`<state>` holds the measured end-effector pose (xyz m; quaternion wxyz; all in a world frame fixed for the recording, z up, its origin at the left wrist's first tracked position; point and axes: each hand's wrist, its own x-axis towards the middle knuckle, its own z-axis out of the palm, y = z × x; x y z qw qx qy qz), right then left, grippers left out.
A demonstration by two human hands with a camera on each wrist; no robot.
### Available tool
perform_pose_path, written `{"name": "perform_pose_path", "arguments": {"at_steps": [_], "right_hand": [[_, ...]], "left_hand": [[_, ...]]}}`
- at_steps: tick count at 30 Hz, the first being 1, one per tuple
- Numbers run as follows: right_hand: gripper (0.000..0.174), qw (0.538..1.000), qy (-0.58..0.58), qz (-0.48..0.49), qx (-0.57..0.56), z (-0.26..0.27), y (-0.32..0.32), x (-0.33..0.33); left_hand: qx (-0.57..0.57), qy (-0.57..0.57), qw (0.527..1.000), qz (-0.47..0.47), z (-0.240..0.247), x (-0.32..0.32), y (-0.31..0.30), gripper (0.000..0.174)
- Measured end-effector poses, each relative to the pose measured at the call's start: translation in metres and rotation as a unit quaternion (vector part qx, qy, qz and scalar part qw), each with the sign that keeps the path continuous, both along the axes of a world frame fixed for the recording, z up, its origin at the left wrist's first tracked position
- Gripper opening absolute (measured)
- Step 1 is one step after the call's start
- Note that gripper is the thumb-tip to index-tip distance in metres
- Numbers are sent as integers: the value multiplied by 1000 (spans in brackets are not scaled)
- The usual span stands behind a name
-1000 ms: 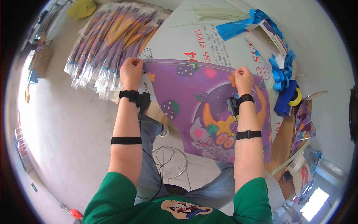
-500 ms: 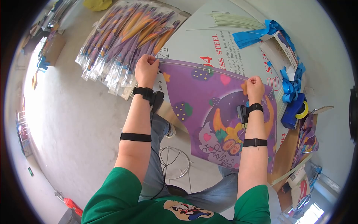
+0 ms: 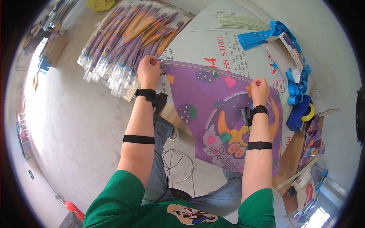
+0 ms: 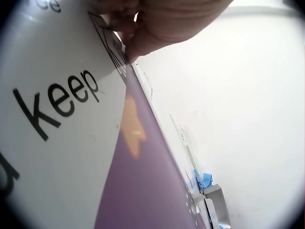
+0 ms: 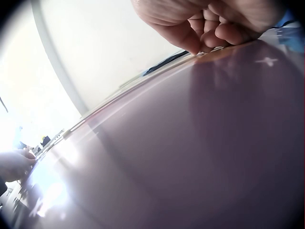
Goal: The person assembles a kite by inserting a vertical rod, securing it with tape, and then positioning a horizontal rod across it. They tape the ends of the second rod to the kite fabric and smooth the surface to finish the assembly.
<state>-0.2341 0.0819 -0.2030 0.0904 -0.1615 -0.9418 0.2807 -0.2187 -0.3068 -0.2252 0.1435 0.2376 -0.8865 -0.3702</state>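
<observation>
A purple kite [image 3: 205,106] printed with a moon, strawberries and hearts is spread between the hands, its lower part hanging over the table's near edge. Along its upper edge runs a thin pale rod [image 3: 190,67] with a small white fitting partway along. The left hand [image 3: 149,74] pinches the left end of this edge between thumb and fingers; the left wrist view has the left fingertips right at the corner. Near the right end of the same edge, the right hand [image 3: 260,91] pinches kite and rod, its other fingers curled, as the right wrist view shows.
Bagged folded kites [image 3: 125,41] lie piled on the left. At the back of the table [image 3: 197,43] are thin rods [image 3: 237,22], blue ribbon [image 3: 255,39] and an open box [image 3: 291,45]. A blue tape dispenser [image 3: 298,114] stands right. Below is a round stool [image 3: 182,174].
The head view has shifted, so the scene sits further right and lower than a second ago. Both hands keep the same hold on the kite's edge; the last half second shows almost no movement.
</observation>
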Motion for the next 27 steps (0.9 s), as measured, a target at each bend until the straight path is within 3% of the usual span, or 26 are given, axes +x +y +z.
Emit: {"name": "perform_pose_path", "arguments": {"at_steps": [15, 27], "right_hand": [[9, 1000, 11, 2, 3, -2, -1, 0], [9, 1000, -9, -18, -4, 3, -1, -2]], "left_hand": [[-26, -43, 998, 27, 11, 2, 7, 34], [-9, -41, 998, 42, 7, 0, 5, 30]]}}
